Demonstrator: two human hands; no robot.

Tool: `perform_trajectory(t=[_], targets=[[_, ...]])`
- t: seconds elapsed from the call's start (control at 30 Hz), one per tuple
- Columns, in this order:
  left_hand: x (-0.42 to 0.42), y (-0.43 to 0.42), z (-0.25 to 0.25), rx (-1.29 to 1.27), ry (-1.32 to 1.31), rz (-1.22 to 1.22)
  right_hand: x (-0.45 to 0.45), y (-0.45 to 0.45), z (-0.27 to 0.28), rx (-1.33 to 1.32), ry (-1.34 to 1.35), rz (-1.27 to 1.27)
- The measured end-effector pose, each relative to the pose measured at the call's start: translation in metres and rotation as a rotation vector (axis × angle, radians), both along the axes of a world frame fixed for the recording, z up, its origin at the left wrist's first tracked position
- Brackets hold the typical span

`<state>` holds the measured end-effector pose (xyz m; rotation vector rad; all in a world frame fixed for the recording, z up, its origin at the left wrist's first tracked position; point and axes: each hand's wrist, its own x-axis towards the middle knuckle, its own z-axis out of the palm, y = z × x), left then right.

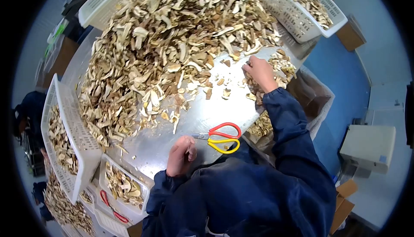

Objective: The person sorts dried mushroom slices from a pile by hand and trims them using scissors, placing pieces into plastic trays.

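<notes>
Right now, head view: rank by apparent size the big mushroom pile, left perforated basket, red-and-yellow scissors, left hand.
1. Big mushroom pile
2. Left perforated basket
3. Red-and-yellow scissors and left hand: too close to rank.

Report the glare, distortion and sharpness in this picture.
Head view: bright glare whitens the metal tabletop between the right hand and the red-and-yellow scissors; head view: fisheye distortion bows edges toward the rim, and black fills the corners; head view: the mushroom slices look fairly crisp, while the far-left edge is dim and hard to read.
</notes>
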<state>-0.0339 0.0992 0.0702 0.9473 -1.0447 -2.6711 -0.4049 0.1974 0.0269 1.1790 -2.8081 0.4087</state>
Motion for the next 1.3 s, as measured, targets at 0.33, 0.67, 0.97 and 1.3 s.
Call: perform_trajectory(t=[0.33, 0.67, 0.97, 1.3], targets=[[-0.043, -0.003, 0.002, 0.684, 0.125, 0.190, 0.157, -0.032, 0.061, -0.262, -1.191, 0.515], [-0.020, -0.009, -0.039, 0.935, 0.176, 0.326, 0.095, -0.044, 0.013, -0.017, -0.035, 0.313], [0.001, -0.019, -0.043, 1.279, 0.359, 0.381, 0.073, -0.044, 0.018, -0.734, -1.454, 0.071], [0.014, -0.016, -0.025, 1.118, 0.408, 0.460, 0.097, -0.066, 0.005, 0.009, -0.447, 0.327]])
